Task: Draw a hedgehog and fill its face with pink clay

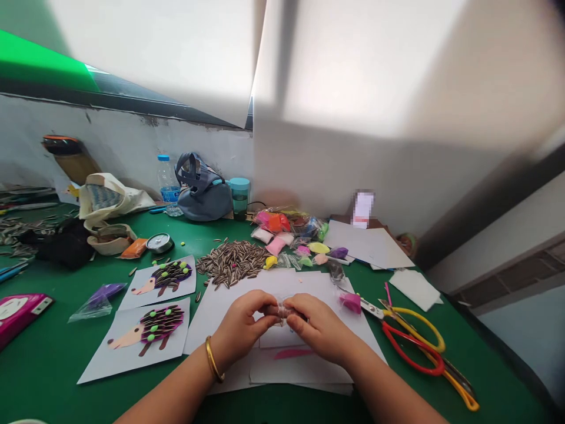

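Observation:
Both my hands meet over white sheets of paper [229, 371] at the front middle. My left hand [247, 321], below a gold bangle [214, 359], pinches one side of a small clear plastic packet [281, 311]. The other side of the packet is pinched by my right hand [315, 324]; its contents are mostly hidden by the fingers. Beneath the hands a pink strip [293, 353] lies on the paper. A pile of striped seeds [233, 262] rests just behind the sheets. To the left are two hedgehog pictures [163, 278] made with seeds and green dots.
Red-handled scissors [412, 350] and yellow-handled scissors [419, 321] lie right of the paper. Bagged coloured clay [276, 222] sits behind. A blue bag [203, 197], a bottle [168, 185] and a cup [240, 197] stand by the wall. A magenta box [22, 315] lies far left.

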Tool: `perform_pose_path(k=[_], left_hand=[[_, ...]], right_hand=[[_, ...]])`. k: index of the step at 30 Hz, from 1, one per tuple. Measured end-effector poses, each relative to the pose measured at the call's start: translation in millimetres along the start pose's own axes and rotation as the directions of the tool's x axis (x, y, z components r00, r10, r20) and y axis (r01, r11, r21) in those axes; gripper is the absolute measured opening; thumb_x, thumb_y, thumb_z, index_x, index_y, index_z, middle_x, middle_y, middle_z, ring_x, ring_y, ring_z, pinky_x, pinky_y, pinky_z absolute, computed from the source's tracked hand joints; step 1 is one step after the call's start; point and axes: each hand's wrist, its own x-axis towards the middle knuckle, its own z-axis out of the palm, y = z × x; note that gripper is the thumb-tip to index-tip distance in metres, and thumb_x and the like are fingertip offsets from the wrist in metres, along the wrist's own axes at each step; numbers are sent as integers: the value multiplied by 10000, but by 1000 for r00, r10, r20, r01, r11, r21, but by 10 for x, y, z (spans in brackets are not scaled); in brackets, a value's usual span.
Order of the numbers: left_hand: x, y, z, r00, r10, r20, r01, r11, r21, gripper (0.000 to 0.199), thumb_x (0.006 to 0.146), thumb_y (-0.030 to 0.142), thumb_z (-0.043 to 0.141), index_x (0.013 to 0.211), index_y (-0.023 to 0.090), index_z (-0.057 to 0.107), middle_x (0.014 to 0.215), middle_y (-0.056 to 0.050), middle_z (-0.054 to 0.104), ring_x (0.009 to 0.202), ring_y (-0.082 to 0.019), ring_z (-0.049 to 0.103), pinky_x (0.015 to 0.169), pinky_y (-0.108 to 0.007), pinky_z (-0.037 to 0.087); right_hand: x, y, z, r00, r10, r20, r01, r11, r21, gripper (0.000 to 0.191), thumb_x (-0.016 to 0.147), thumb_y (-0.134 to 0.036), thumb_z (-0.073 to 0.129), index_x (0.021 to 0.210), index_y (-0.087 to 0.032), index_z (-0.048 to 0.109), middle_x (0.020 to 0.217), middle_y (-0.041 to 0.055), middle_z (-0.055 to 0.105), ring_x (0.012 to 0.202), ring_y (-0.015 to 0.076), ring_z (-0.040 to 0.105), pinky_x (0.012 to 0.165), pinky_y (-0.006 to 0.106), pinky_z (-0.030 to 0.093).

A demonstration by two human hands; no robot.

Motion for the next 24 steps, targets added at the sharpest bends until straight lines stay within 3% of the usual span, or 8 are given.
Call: perform_pose_path(k=[5, 11, 16, 20, 24], left_hand=[[-30, -10, 34, 997, 76, 25, -77, 994, 72, 179, 824, 265, 715, 991, 239, 655, 856, -21, 708, 807, -191, 646, 775, -313, 487], [-51, 35, 80, 995, 90, 32, -94, 985, 148, 154, 853, 271, 688, 995, 231, 644, 869, -23, 700, 798, -188, 631, 746, -300, 471], [-42, 43, 54, 997, 77, 7, -78, 990, 116, 67, 891, 283, 650, 916, 220, 649, 806, -9, 683, 750, -168, 620, 703, -275, 467], [-39, 23, 36, 988, 152, -3, -151, 982, 117, 83, 911, 264, 632, 972, 226, 674, 853, -20, 699, 802, -168, 633, 745, -274, 481], [-27, 21, 45, 973, 229, 15, -227, 956, 185, 131, 925, 257, 613, 1020, 233, 700, 889, -40, 706, 812, -174, 637, 749, -279, 489]], right_hand=[[12, 85, 80, 995, 96, -32, -89, 980, 181, 155, 939, -270, 536, 828, -207, 624, 821, 6, 638, 777, 162, 583, 673, 258, 421], [30, 60, 128, 991, 67, -120, -50, 989, 137, 177, 857, -159, 563, 684, -194, 552, 692, -21, 557, 680, 140, 520, 630, 251, 376], [28, 51, 94, 997, 31, -74, -22, 993, 118, 193, 935, -223, 515, 754, -199, 578, 750, -7, 597, 729, 149, 536, 669, 257, 387], [17, 38, 58, 1000, 25, -7, -24, 993, 119, 259, 1007, -316, 428, 854, -205, 606, 832, 9, 644, 785, 160, 568, 704, 263, 402], [13, 37, 51, 999, 33, 26, -37, 990, 137, 334, 1034, -342, 364, 830, -209, 593, 801, -5, 642, 760, 151, 570, 694, 253, 396]])
